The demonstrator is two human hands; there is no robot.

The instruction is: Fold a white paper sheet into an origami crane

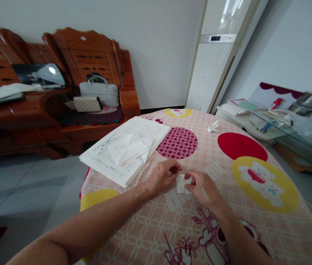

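Note:
A small folded white paper [182, 187] lies low over the patterned tablecloth, between my two hands. My left hand [161, 177] is closed, its curled fingertips and thumb at the paper's left edge. From the right, my right hand [203, 187] pinches the same paper, with thumb and fingers covering part of it. Left of the hands sits a stack of printed sheets [103, 162], topped by several loose white paper pieces [129, 147]. Farther back on the cloth stands a small folded paper figure [213, 126], shaped like a crane.
The round table [144, 235] wears a pink cloth with coloured circles. Behind it on the left, a wooden sofa [89, 44] holds a grey bag [103, 94] and a small quilted purse [86, 104]. A glass-topped side table [290, 134] with clutter stands to the right.

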